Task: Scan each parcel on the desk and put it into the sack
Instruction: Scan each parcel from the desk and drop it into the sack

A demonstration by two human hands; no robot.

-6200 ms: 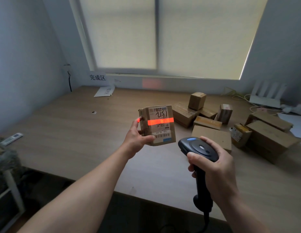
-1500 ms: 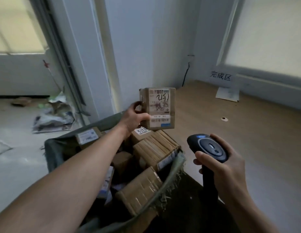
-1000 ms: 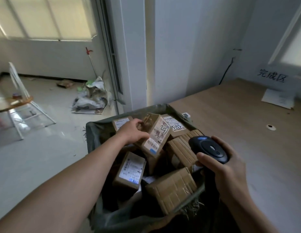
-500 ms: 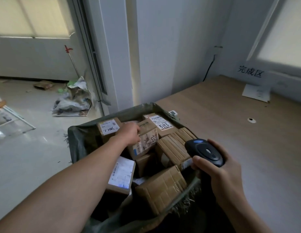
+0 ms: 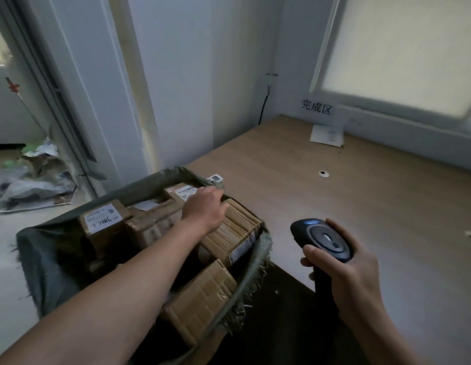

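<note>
A dark green sack (image 5: 42,262) stands open against the left end of the wooden desk (image 5: 347,214), filled with several brown cardboard parcels. One parcel (image 5: 102,222) carries a handwritten label; a taped brown parcel (image 5: 152,227) lies just left of my left hand (image 5: 205,209). That hand hovers over the parcels at the sack's far side, fingers relaxed, holding nothing I can see. My right hand (image 5: 347,275) grips the black handheld scanner (image 5: 323,239) upright over the desk's front edge. No parcels on the desk are in view.
A small white device (image 5: 215,177) lies at the desk corner by the sack's rim. A paper sheet (image 5: 327,134) leans under a wall sign at the back. Two cable holes (image 5: 323,173) mark the desk top. Crumpled wrapping (image 5: 31,180) litters the floor at left.
My left hand carried the scanned parcel from the desk to the sack, laid it among the others and let go; it now hovers empty farther right. The scanner stayed in my right hand.
</note>
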